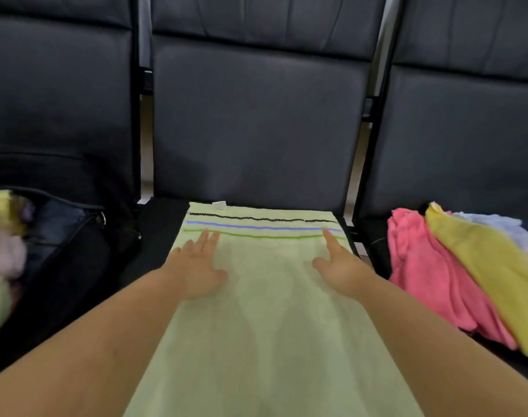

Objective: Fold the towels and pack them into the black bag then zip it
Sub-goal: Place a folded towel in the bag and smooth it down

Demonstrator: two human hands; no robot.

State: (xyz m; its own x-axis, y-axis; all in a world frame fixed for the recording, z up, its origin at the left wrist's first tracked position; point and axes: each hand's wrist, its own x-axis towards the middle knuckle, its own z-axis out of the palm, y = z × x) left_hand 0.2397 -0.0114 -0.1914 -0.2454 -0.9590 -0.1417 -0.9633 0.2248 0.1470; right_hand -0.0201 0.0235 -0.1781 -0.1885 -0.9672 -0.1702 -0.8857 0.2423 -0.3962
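Spread flat on the middle dark padded seat: pale green terry towel, black, blue and green stripes, small white tag, unreadable. Left: open black bag, soft towels inside. Right: pink towel, yellow towel. Pressing flat, open-palmed: left hand, right hand.

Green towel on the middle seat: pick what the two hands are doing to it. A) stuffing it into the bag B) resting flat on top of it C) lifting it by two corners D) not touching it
B: the left hand and right hand lie palm-down, fingers spread, on the green towel spread over the seat.
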